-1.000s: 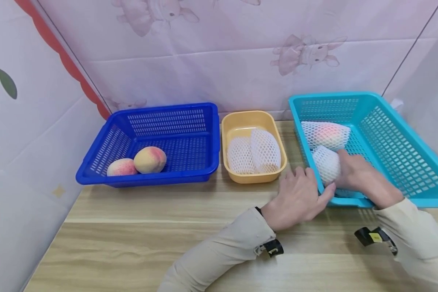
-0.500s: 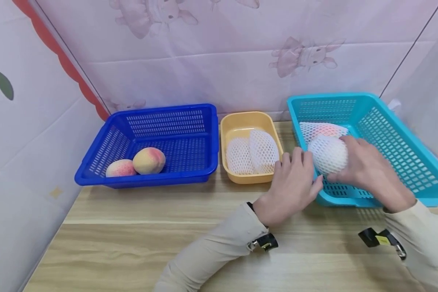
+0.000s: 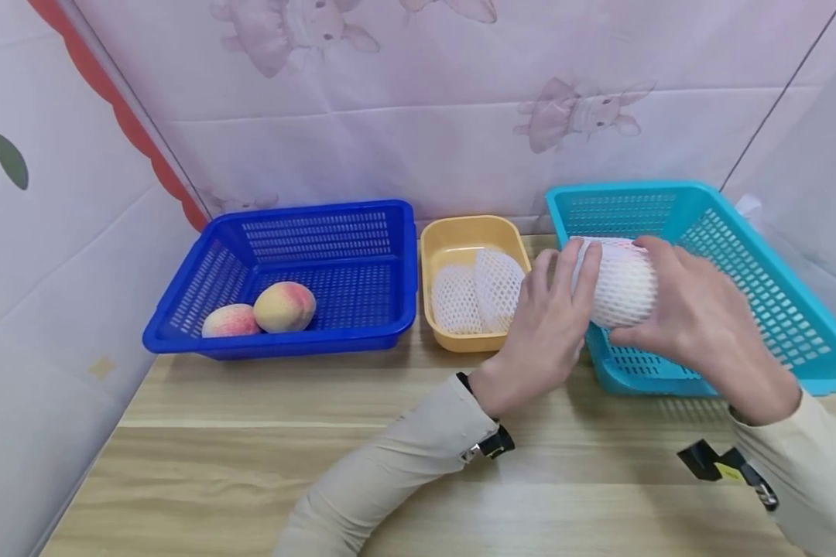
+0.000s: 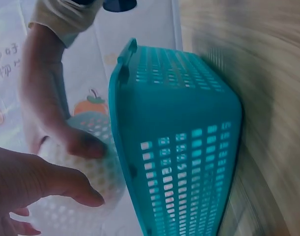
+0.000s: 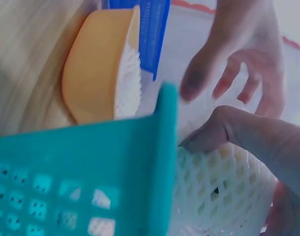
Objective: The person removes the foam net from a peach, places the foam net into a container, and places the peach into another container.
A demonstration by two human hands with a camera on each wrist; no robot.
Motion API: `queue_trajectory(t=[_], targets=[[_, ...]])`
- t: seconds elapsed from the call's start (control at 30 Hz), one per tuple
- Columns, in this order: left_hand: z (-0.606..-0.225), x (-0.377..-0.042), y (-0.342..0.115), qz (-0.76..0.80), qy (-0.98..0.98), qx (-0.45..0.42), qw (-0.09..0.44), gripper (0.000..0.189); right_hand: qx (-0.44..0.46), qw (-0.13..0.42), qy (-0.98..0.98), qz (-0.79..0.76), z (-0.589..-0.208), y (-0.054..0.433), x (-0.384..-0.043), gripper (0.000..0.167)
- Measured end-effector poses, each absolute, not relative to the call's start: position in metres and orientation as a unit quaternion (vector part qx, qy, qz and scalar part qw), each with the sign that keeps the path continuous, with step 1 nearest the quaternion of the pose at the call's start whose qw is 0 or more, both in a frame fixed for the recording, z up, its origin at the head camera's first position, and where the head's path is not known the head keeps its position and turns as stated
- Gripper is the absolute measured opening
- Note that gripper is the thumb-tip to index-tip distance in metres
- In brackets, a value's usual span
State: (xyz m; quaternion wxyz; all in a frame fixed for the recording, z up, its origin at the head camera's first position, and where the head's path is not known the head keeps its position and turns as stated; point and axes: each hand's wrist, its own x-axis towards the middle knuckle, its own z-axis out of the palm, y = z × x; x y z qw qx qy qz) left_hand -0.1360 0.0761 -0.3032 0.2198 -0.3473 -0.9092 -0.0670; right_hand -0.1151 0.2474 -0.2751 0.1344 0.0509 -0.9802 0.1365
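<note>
A peach in a white foam net [image 3: 621, 288] is held up over the near left part of the turquoise basket [image 3: 811, 384]. My right hand [image 3: 700, 321] grips it from the right, with the thumb [image 5: 209, 135] pressed on the net. On its left side my left hand [image 3: 546, 329] is raised with fingers extended, their tips overlapping the net in the head view. A gap shows between the left fingertips and the peach in the right wrist view. Another netted peach inside the basket is mostly hidden behind the held one.
Left of the basket stands a yellow container [image 3: 474, 343] with white foam nets [image 3: 456, 300] in it. A blue basket [image 3: 334, 338] farther left holds a yellow-pink peach [image 3: 285, 306] and a pinker one [image 3: 230, 320]. A printed wall covering [image 3: 390, 155] rises behind.
My right hand has lifted the netted peach up from inside the turquoise basket. My left hand has let go of the basket's rim and risen beside the peach.
</note>
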Motion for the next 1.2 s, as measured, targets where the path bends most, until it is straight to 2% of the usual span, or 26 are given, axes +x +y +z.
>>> queue_trajectory(t=[0.37,0.67,1.2], targets=[[-0.299,-0.145,0.053,-0.066,-0.889,-0.368,0.264,0.076,0.069,0.151,-0.975,0.150,-0.264,0.215,-0.108,0.103],[-0.296,-0.147,0.031,-0.065,-0.880,-0.387,0.266,0.067,0.109,0.139,-0.971,0.163,-0.266,0.186,-0.111,0.099],[-0.301,-0.138,-0.001,-0.086,-0.875,-0.399,0.259,0.068,0.153,0.120,-0.966,0.173,-0.273,0.158,-0.110,0.098]])
